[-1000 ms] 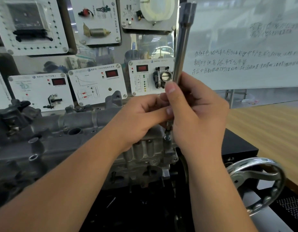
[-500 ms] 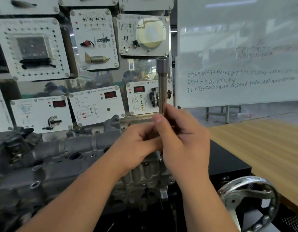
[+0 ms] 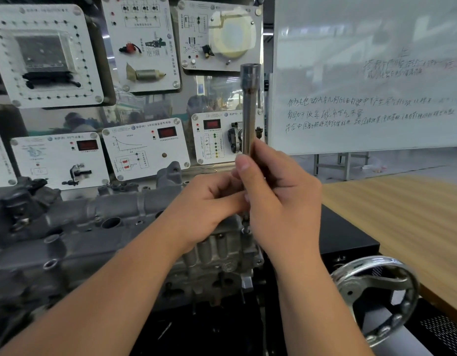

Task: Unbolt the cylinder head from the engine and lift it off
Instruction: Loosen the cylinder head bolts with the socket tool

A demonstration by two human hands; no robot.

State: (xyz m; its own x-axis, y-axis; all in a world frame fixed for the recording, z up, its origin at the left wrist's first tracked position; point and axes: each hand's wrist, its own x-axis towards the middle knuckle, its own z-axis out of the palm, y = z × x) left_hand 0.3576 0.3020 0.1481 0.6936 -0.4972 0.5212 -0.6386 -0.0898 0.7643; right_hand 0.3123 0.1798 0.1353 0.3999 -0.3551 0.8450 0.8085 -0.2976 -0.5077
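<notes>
Both hands, right hand and left hand, pinch an upright socket extension over the cylinder head; tilted, it could slip off the bolt.

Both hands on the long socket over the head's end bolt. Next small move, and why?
Probably keep twisting the socket by finger to back the bolt out. The right hand grips its lower shaft, the left hand pinches beside it, no ratchet sits on its open top, and the tip stands upright on the bolt at the cylinder head end, which looks already loose.
</notes>
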